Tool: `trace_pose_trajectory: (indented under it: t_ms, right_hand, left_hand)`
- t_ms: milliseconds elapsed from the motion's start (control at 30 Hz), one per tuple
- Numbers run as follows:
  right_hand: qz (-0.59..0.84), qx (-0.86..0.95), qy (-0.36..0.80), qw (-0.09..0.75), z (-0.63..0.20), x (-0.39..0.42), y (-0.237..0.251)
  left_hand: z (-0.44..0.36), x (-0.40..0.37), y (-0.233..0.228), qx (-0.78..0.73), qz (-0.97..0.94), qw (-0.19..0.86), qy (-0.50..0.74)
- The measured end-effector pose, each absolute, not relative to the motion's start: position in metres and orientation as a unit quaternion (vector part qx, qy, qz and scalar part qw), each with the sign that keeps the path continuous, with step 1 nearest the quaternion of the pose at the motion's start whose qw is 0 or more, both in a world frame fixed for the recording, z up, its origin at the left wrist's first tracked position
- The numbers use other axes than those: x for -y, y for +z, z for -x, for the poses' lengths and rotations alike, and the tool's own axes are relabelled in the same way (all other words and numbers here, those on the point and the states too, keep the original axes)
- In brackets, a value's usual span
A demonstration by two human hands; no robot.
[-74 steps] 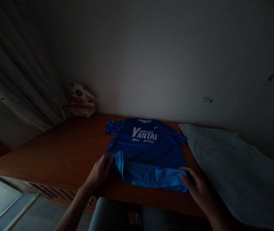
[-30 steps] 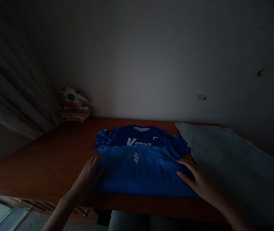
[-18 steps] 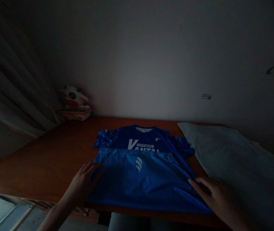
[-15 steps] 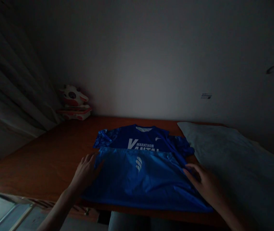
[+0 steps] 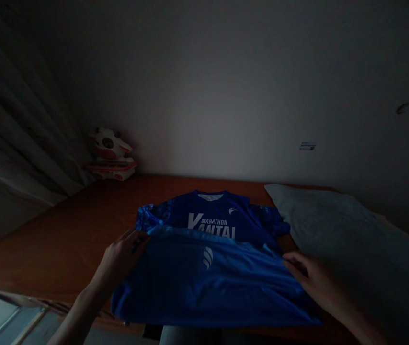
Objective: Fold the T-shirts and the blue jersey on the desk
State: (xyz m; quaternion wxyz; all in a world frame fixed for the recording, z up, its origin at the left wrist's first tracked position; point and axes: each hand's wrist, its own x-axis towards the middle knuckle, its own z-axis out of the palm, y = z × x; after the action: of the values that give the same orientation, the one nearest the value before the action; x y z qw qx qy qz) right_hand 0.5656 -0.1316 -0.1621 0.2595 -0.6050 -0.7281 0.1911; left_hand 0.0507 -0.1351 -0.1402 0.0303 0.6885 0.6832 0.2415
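Observation:
A blue T-shirt (image 5: 204, 282) with white "MARATHON" lettering lies on the wooden desk, collar toward the wall. Its lower half is turned up over the chest, with a white swirl logo on the upper side. My left hand (image 5: 127, 249) grips the left corner of the turned-up hem, fingers closed around the cloth. At the right corner, my right hand (image 5: 305, 273) pinches the fabric between thumb and fingers. The hem stretches between both hands and covers part of the lettering. The shirt's near edge hangs over the desk's front edge.
A grey-green cloth (image 5: 341, 230) spreads over the right side of the wooden desk (image 5: 71, 235). A cow-shaped figure (image 5: 111, 146) stands at the back left, near a pale curtain (image 5: 14, 124). Behind the desk rises a plain wall (image 5: 222, 96).
Both hands have closed on the hem corners and pulled the shirt toward me. More lettering shows now, and the near fold has slid further over the front edge.

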Motion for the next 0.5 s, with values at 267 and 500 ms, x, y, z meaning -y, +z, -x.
trace_pose_trajectory:
  t_ms: [267,500]
  right_hand:
    - [0.588,0.754,0.133,0.261,-0.544,0.129,-0.172]
    - [0.585,0.781,0.062,0.211,-0.534,0.134,-0.214]
  left_hand:
    - [-0.063,0.119,-0.177,-0.701,-0.69,-0.005,0.182]
    - [-0.026,0.073,-0.189,-0.745,-0.66,0.004,0.095]
